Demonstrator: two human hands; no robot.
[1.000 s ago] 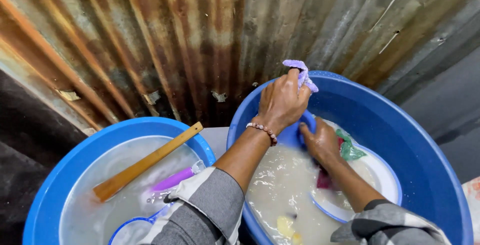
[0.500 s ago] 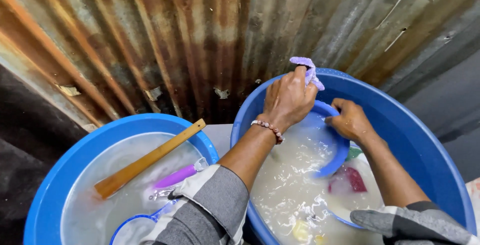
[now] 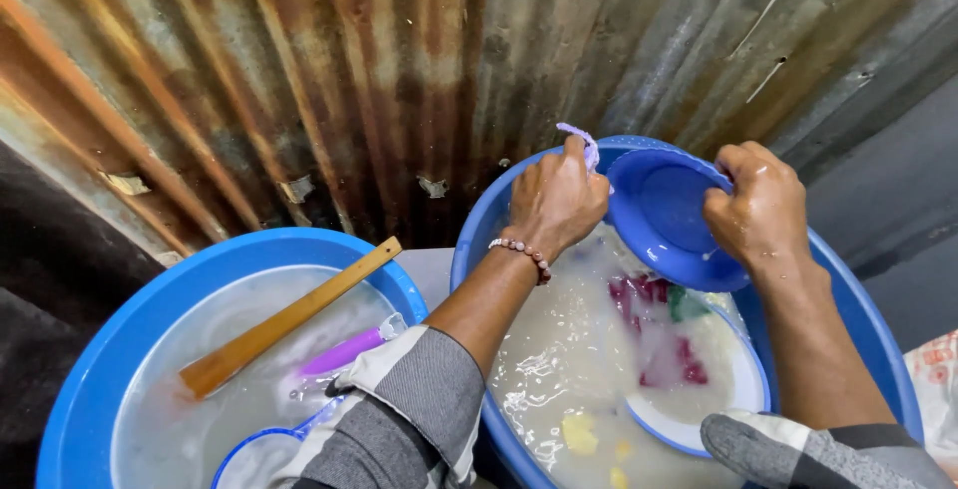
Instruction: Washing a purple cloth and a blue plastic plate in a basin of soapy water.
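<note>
Right hand grips blue bowl rim, left hand clutches purple cloth | 2 blue tubs, bowl tilted, wet, above right tub

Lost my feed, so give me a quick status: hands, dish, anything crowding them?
Left hand grips lilac cloth against blue plate. Right hand holds plate's rim, tilted above soapy blue basin. White plate submerged below; nothing blocking.
</note>
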